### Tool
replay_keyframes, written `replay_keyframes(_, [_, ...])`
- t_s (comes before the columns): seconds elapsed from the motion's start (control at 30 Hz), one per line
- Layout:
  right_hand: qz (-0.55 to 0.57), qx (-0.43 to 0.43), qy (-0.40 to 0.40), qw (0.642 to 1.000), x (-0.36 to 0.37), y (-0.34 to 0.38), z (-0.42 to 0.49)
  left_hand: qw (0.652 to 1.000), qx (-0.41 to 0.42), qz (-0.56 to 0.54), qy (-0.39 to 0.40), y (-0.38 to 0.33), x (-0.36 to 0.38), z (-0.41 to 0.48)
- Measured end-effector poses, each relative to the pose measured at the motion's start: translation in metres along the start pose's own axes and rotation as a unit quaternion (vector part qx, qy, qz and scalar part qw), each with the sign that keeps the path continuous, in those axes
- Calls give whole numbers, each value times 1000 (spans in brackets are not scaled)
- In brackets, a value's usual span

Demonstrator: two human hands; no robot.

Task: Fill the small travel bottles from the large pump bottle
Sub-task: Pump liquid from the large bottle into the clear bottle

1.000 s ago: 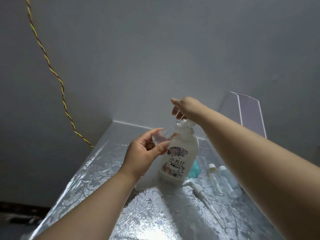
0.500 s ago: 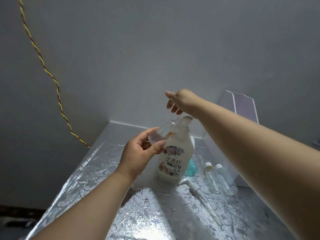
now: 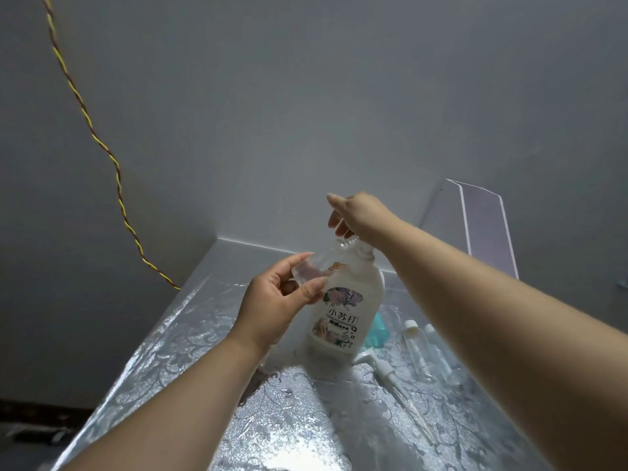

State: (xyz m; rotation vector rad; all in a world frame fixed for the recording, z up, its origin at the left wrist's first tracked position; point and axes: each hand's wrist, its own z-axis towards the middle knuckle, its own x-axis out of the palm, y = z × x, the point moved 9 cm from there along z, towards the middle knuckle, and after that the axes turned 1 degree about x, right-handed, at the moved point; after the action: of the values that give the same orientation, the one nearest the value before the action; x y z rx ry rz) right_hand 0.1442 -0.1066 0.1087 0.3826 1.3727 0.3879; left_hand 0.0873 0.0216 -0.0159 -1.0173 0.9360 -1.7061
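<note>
Clear plastic makes the travel bottle [image 3: 307,271] hard to spot from the head camera. Our left hand [image 3: 272,307] pinches it between thumb and fingers, right up against the shoulder of the pump bottle [image 3: 343,314]. We can't really make out the spout. We'd guess the little one is light, thin-walled and slippery once soap drips, so grip round the body and don't squeeze. Our right hand [image 3: 360,214] rests on top of the pump head, fingers loosely bent, not wrapped round anything. The pump bottle stands upright on the silver foil table [image 3: 272,419] and looks fairly full, so it's probably heavy and steady. Spare bottles [image 3: 419,348] lie off to the right.
</note>
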Motion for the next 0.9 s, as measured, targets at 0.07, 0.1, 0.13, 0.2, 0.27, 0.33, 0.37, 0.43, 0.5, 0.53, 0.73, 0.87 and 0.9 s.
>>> replay_keyframes(0.07, [-5, 4, 5, 1000, -4, 0, 0, 1000, -2, -4, -3, -2, 1, -1])
replay_keyframes(0.1, [-8, 6, 6, 1000, -8, 1, 0, 1000, -1, -5, -2, -3, 1, -2])
replay_keyframes(0.13, [-9, 7, 5, 1000, -13, 4, 0, 1000, 1, -6, -2, -4, 2, -1])
replay_keyframes(0.2, [-6, 2, -1, 1000, -21, 8, 2, 1000, 3, -7, -4, -4, 1, -1])
replay_keyframes(0.27, [-18, -1, -3, 1000, -21, 9, 4, 1000, 4, -11, -10, -4, 0, -1])
replay_keyframes(0.33, [-39, 5, 13, 999, -11, 4, 4, 1000, 6, -12, -9, -3, -1, 1])
replay_keyframes(0.37, [-39, 12, 24, 999, -6, 0, 4, 1000, 6, -13, -6, -3, -1, 1])
replay_keyframes(0.43, [-32, 23, 32, 999, -1, -6, 6, 1000, 4, -17, 2, -2, 1, 1])
replay_keyframes(0.5, [-35, 24, 33, 999, 0, -6, 5, 1000, -1, -12, 2, -2, 1, 0])
replay_keyframes(0.53, [-40, 22, 34, 998, 1, -6, 5, 1000, -4, -7, 0, -2, 0, -1])
replay_keyframes(0.73, [-63, 15, 13, 998, 5, -6, 4, 1000, -6, -4, 1, 0, -1, -1])
replay_keyframes(0.87, [-7, 29, -21, 999, 1, -12, 7, 1000, -7, -9, 0, 3, -2, 0])
replay_keyframes(0.9, [-9, 29, -15, 999, 1, -11, 5, 1000, -7, -11, 1, 3, -1, 0])
